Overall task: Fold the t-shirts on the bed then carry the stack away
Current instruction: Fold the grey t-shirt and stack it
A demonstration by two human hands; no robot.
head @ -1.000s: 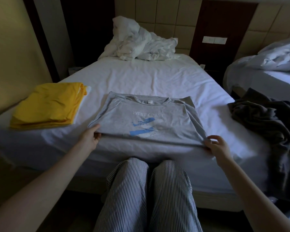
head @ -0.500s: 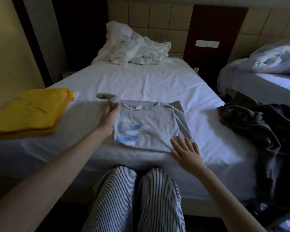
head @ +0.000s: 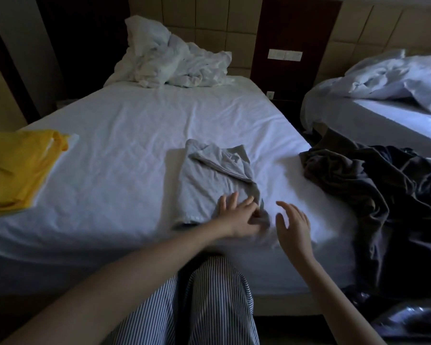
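Folding is the step in hand: the light grey cotton t-shirt (head: 204,185) lies as a narrow lengthwise packet on the near middle of the white-sheeted bed (head: 135,145), with one flap slanting over its far end. The left hand (head: 239,217) rests on the packet's near right corner, its grip spread with fingers laid along the cloth; blur hides whether the thumb catches the edge. The right hand (head: 294,225) hovers just right of the shirt above the sheet, grip spread, holding nothing. I judge the next move to be a crosswise fold, near end to far, then a lift onto the folded yellow cloth stack (head: 15,168) at the left edge. A crumpled heap of dark garments (head: 383,195) waits at the right. No writing can be read: a dark mark by the collar is too small.
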